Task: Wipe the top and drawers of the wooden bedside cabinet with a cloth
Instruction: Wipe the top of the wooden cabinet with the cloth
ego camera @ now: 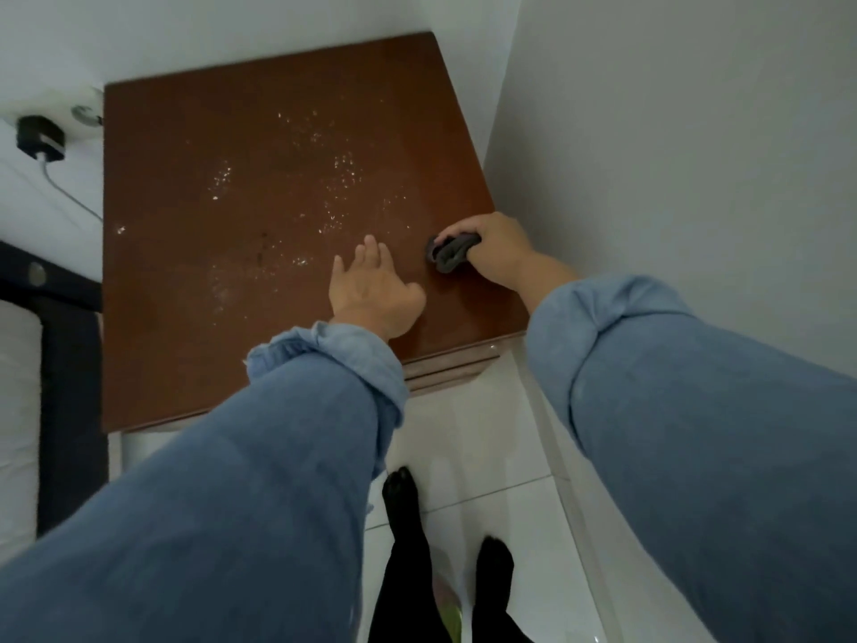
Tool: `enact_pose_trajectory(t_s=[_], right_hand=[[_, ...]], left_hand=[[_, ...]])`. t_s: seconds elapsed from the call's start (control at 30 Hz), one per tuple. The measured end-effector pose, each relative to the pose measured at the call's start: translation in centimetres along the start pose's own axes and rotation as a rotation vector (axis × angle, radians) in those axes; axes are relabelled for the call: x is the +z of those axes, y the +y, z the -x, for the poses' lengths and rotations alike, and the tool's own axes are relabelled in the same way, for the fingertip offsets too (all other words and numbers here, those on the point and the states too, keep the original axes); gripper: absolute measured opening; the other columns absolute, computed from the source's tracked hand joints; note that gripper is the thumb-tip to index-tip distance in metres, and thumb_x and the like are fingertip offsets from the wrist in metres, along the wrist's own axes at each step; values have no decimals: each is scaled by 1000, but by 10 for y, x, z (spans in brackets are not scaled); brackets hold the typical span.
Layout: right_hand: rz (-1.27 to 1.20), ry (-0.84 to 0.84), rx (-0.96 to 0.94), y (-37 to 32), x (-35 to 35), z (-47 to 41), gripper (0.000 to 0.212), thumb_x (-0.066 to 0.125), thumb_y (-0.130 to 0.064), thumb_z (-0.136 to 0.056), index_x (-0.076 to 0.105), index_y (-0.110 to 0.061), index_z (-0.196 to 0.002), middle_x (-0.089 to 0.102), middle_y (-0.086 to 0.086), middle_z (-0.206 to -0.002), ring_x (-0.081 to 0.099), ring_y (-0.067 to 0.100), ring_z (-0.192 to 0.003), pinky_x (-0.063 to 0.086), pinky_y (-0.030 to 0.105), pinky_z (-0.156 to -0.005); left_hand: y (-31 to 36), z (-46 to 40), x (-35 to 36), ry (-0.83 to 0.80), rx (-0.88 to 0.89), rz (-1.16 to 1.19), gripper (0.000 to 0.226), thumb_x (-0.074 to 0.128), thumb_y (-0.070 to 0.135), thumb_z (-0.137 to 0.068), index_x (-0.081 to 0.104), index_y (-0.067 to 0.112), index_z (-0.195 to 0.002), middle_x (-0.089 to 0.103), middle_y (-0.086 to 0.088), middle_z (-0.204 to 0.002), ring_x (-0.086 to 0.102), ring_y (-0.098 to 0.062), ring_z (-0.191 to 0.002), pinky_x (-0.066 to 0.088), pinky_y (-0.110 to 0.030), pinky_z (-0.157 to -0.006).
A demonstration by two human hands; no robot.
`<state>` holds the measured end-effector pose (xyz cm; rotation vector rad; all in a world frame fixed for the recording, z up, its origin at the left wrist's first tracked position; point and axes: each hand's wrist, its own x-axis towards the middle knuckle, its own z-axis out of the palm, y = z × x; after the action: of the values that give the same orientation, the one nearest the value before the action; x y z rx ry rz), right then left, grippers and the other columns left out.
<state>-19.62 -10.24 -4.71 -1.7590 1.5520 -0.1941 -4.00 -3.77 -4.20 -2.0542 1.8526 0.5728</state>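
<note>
The wooden bedside cabinet (222,280) fills the middle of the view, its brown top speckled with pale dust and droplets. My right hand (498,250) is closed around a bunched dark grey cloth (450,252), pressed on the top near its right edge. My left hand (371,290) rests flat on the top just left of the cloth, fingers spread and nothing in it. A strip of the drawer front (454,364) shows below the top's front edge; the drawers themselves are hidden.
White walls (672,155) close in behind and to the right of the cabinet. A black charger with a white cable (39,139) lies on the white bed to the left. A dark bed frame (69,364) runs along the left. My feet (403,503) stand on white floor tiles.
</note>
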Motion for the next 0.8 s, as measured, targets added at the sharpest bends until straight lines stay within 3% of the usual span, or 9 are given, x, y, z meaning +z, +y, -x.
enact_pose_trajectory(t_s=[0.3,0.47,0.53,0.63,0.7,0.8], right_hand=[[-46,-7,-7,31,19,77,54,42,11,-73,73,-23,-100,70,5,-115,58,22,-115,44,30,-101],[-65,-91,-2,40,23,100,46,45,7,-77,74,-23,-99,71,5,-111,59,22,-111,46,37,-100],[-24,-174,25,38,15,103,38,48,5,-84,72,-19,-101,69,5,-109,58,19,-104,46,32,-95],[-117,-271,53,24,-8,99,17,51,8,-87,62,-4,-91,61,9,-88,53,12,-78,40,27,-79],[-210,-250,90,10,-21,87,18,54,5,-88,62,-8,-98,61,6,-91,57,14,-83,44,30,-83],[-271,-250,150,-13,-35,57,28,58,-3,-89,60,-16,-113,62,5,-106,59,23,-101,48,38,-95]], left_hand=[[-1,-2,4,-14,-16,-5,70,23,41,-95,4,10,-155,-6,-3,-163,2,-20,-150,-2,-49,-120],[-2,-1,7,0,-20,-18,71,23,43,-94,4,11,-155,-5,-3,-163,3,-20,-150,-3,-51,-120],[-2,0,7,5,-9,-18,71,23,43,-94,5,11,-155,-4,-3,-163,4,-20,-150,-3,-51,-120],[-2,1,3,-6,1,-12,69,22,43,-95,7,12,-155,-2,-2,-163,9,-21,-150,-3,-51,-120],[-4,1,-2,-8,13,-21,66,21,41,-96,14,12,-155,7,-4,-163,21,-23,-147,1,-49,-120],[-11,-2,-11,102,24,-16,55,26,35,-95,48,12,-140,50,-9,-144,52,-27,-125,23,-42,-112]])
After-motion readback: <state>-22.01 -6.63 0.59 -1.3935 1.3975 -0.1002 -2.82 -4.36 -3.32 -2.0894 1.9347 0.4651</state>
